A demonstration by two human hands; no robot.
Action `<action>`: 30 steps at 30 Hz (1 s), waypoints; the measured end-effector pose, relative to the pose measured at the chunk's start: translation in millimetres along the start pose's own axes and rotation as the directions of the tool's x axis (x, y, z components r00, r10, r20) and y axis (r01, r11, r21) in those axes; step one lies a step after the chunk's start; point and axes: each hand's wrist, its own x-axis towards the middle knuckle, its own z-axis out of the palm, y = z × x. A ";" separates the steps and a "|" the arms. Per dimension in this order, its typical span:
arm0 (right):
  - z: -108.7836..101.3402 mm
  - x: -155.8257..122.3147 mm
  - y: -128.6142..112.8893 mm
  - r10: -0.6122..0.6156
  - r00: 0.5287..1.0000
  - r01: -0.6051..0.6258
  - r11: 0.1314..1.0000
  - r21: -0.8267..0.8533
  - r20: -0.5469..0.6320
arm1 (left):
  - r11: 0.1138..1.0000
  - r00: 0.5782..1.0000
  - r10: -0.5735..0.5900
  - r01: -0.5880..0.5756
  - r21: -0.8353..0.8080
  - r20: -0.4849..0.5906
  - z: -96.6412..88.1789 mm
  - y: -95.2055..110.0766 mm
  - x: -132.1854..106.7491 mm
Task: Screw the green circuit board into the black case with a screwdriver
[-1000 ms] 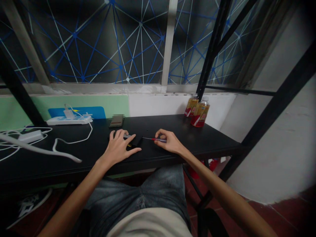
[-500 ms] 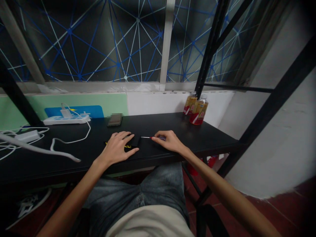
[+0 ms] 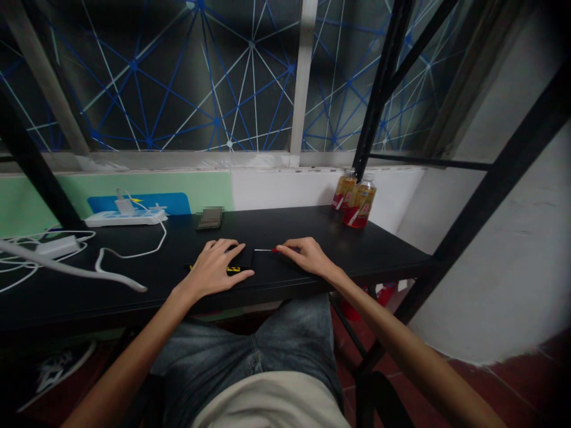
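Note:
My left hand (image 3: 214,267) lies with its fingers spread over a dark flat object on the black desk. A yellow-and-black striped strip (image 3: 233,269) on that object shows between thumb and fingers; most of the object is hidden by my hand or blends into the desk. My right hand (image 3: 307,255) is closed around a thin screwdriver (image 3: 266,250) with a metal shaft and a red part near the fingers. The shaft lies level and points left, its tip at the right edge of the dark object. The handle is mostly hidden in my hand.
Behind my left hand lies a pixelated phone-like item (image 3: 210,218). A white power strip (image 3: 127,219), a charger brick (image 3: 57,246) and loose white cables are at the left. Two drink bottles (image 3: 359,204) stand at the back right, beside a black metal frame (image 3: 423,249).
The view has shifted slightly. Both hands stay almost in place; the screwdriver handle, partly visible before, is now more hidden by my right hand, and the striped strip shows a little more.

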 end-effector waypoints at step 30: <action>1.4 -0.3 -0.7 0.016 1.000 -0.017 0.999 -0.048 -0.021 | 1.000 1.000 0.003 -0.003 0.014 0.002 2.5 -1.4 -1.1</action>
